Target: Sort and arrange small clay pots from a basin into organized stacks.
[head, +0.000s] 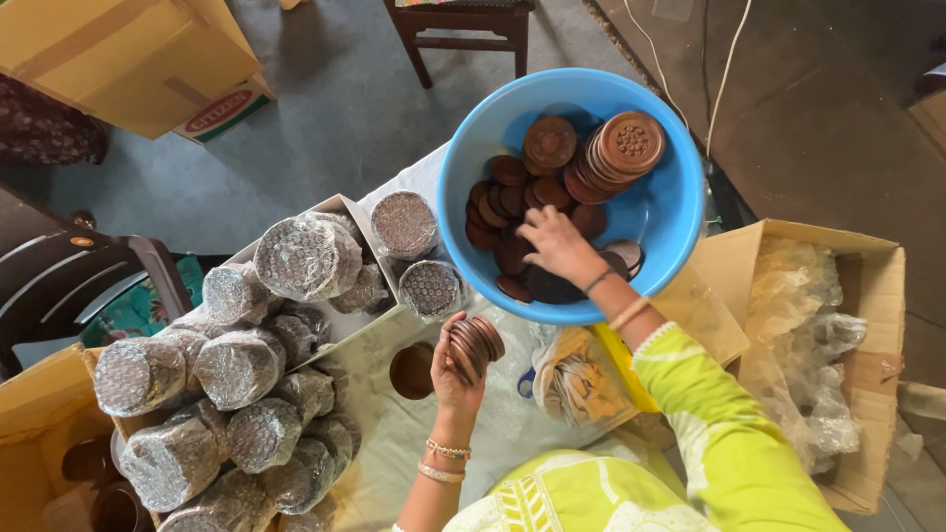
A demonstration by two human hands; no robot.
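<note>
Far left: cardboard boxes (pixel 118 59) on the grey floor, a dark chair (pixel 89 276) nearer. Left of centre: an open box heaped with bubble-wrapped rolls (pixel 246 365), each a cylinder of stacked discs; two more wrapped rolls (pixel 419 256) stand against the bowl. One loose brown disc (pixel 411 370) lies on the white cloth (pixel 394 433) just left of the left hand.

Centre: left hand (pixel 455 374), palm up, fingers curled and pressed around a short stack (pixel 476 345) of brown clay discs held on edge, near the bowl's near rim. The stack is unwrapped and tilted; a loosened grip would probably let discs slide off and chip on those below.

Right of centre: blue bowl (pixel 572 197) holding loose discs and a leaning stack (pixel 616 153) at its far side. Right hand (pixel 554 241) reaches in, fingers bent downward onto the dark discs at the bowl's near side; whether they pinch one cannot be told. Disturbing the pile could topple the leaning stack. The bowl seems to overhang the cloth's edge and might tip under pressure.

Far right: open carton (pixel 867 296) of crumpled plastic (pixel 808 345).
</note>
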